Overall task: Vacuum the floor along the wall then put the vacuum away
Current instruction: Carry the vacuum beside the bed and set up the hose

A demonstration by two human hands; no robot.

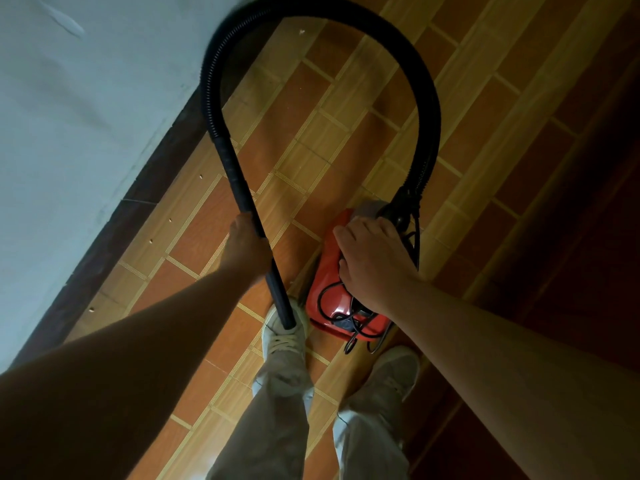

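Observation:
A small red vacuum cleaner [327, 271] hangs just above the tiled floor, with a black power cord [346, 318] bundled on its top. My right hand [372, 258] grips its top handle. A black ribbed hose [427, 95] arcs up from the vacuum's front, over toward the wall, and down into a straight black wand [239, 188]. My left hand [246, 247] is closed around the wand near its middle. The wand's open tip [287, 322] points down over my left shoe.
A pale wall [86, 116] with a dark skirting board [114, 233] runs along the left. The floor [304, 109] is orange and tan tile. My two feet in light shoes stand just below the vacuum. The right side lies in shadow.

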